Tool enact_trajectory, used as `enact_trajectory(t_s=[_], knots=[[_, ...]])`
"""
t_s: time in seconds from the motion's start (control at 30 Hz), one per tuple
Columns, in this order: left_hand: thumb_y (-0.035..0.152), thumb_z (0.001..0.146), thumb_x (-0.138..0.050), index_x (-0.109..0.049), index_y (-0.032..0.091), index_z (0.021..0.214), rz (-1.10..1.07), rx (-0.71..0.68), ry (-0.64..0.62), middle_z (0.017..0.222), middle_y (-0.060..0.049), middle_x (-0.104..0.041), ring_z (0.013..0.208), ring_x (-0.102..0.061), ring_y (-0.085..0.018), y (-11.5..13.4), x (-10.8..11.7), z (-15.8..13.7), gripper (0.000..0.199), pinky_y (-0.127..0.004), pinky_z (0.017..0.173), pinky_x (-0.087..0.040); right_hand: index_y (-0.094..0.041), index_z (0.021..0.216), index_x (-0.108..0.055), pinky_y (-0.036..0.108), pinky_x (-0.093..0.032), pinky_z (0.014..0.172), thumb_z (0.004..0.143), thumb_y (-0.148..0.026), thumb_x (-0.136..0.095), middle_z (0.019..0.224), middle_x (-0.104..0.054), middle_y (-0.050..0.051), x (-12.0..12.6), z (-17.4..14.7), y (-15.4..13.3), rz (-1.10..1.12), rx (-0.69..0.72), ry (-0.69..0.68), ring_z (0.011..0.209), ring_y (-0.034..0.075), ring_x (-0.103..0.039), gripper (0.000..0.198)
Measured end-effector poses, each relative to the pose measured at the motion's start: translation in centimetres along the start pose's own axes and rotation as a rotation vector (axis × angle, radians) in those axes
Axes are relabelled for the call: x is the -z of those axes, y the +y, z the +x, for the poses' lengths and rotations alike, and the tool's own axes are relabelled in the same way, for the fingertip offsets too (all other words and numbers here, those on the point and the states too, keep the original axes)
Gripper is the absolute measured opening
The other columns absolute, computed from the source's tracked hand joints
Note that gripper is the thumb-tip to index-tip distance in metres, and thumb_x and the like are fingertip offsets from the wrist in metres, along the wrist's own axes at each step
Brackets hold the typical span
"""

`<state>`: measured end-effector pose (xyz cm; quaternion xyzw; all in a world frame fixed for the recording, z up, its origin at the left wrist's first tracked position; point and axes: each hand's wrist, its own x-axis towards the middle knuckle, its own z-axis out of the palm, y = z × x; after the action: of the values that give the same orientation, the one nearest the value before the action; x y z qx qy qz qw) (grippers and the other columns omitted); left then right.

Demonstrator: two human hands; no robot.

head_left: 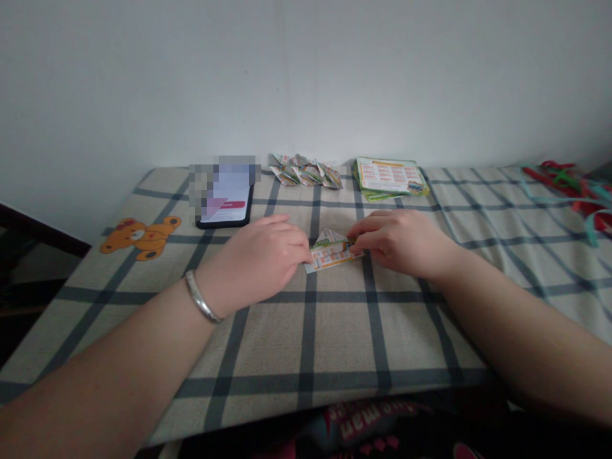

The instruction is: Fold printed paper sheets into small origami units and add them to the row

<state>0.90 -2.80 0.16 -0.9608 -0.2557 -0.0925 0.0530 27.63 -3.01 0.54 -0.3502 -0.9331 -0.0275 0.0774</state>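
Note:
On the checked tablecloth in front of me lies a partly folded printed paper (329, 255), with a pointed top and a straight strip along its lower edge. My left hand (265, 258), below a silver bangle, grips the paper's left end with bent fingers. At the other end, my right hand (399, 242) pinches the paper's right side between thumb and fingers. Behind it, by the wall, sit several folded paper pieces (306, 172) with similar print. To their right is a stack of flat printed sheets (389, 177).
A phone (229, 197) with its screen lit lies at the back left. Near the table's left edge is a flat orange bear figure (141, 237). Red, green and light blue ribbons (571, 191) lie at the far right. The checked tablecloth (344, 338) covers the table up to the white wall.

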Motion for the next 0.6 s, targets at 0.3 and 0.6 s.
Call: enact_trajectory(t_s=[0.3, 0.6], knots=[[0.011, 0.085, -0.04, -0.074, 0.023, 0.087, -0.114, 0.054, 0.027, 0.097, 0.001, -0.072, 0.094, -0.065, -0.019, -0.3, -0.2, 0.0, 0.036, -0.048, 0.107, -0.041, -0.029, 0.094, -0.077, 0.03, -0.049, 0.075, 0.078, -0.007, -0.052, 0.11, -0.072, -0.002, 0.5, -0.5, 0.7, 0.002, -0.024, -0.011, 0.094, 0.019, -0.068, 0.037], [0.013, 0.086, -0.043, -0.074, 0.022, 0.08, -0.152, 0.065, 0.041, 0.094, 0.0, -0.073, 0.094, -0.065, -0.018, -0.4, -0.2, 0.0, 0.033, -0.046, 0.104, -0.043, -0.024, 0.083, -0.074, 0.029, -0.046, 0.069, 0.077, -0.01, -0.051, 0.101, -0.073, 0.0, 0.5, -0.7, 0.9, -0.032, -0.068, 0.021, 0.087, 0.018, -0.067, 0.027]])
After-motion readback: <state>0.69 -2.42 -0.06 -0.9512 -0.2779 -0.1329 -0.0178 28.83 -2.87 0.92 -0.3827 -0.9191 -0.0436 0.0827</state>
